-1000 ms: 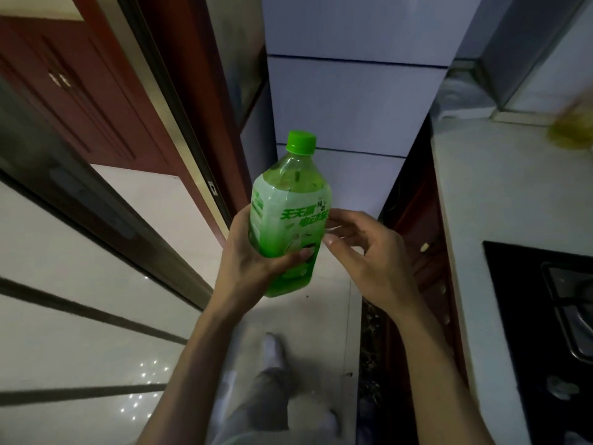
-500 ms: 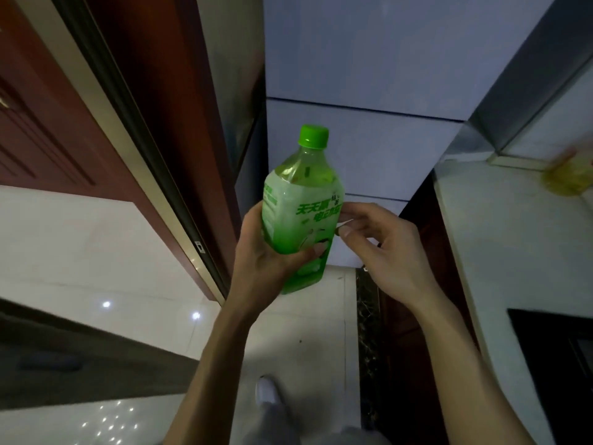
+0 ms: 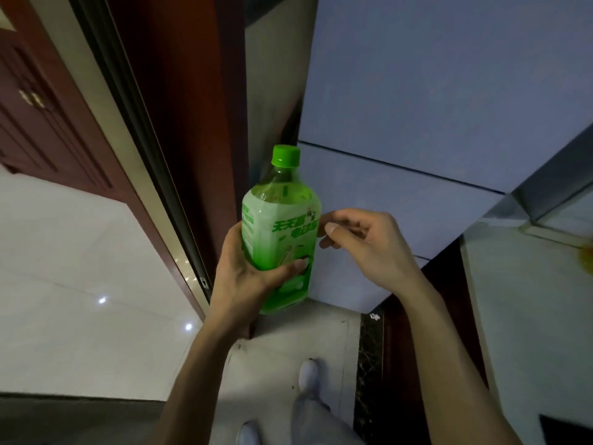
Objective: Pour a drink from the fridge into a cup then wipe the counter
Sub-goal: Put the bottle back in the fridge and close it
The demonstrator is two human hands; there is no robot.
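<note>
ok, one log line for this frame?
left hand: grips bottle, upright | cap: on, pour not begun | right hand: fingers curled at bottle's side, contact unclear | counter: at right

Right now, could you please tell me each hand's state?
Left hand: grips the green bottle.
Right hand: curled beside the bottle; hold cannot be told.

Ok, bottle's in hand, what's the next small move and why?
Probably raise the right hand to the green cap and twist it off. The left hand has a grip round the upright bottle, the cap is still on, and the right hand sits beside the label, holding nothing. The counter is close on the right.
</note>
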